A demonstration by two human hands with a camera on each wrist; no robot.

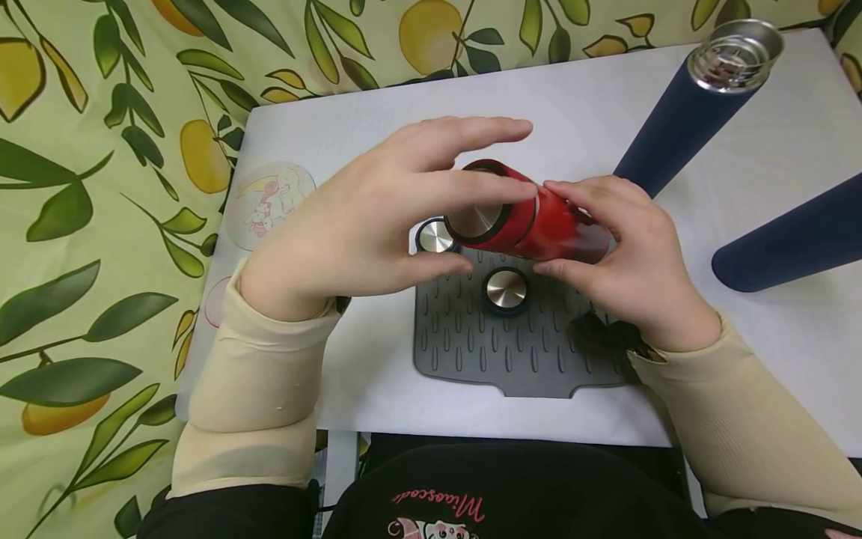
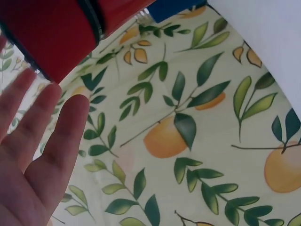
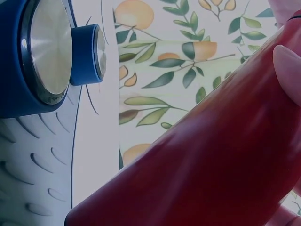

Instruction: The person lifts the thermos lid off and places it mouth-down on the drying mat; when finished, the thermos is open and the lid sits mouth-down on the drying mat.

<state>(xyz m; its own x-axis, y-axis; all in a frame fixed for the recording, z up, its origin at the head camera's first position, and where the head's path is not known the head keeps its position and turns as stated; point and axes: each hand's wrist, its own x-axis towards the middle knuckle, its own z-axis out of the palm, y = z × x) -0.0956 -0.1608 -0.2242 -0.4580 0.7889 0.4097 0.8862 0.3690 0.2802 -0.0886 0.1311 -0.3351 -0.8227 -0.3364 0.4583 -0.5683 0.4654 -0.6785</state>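
My right hand grips a red vacuum flask round its body, tilted above the table. The flask's red cap, with a steel disc on its end, is on and points toward my left hand. That hand has its fingers straight and spread round the cap, the thumb below. In the left wrist view the fingertips lie close by the cap; whether they touch it I cannot tell. Two blue caps with steel tops, a nearer one and a farther one, stand below the flask.
A grey ribbed mat lies on the white table under the nearer cap. On the right stand a blue flask with its mouth uncovered and a second blue flask, partly out of frame. A round printed disc lies at left.
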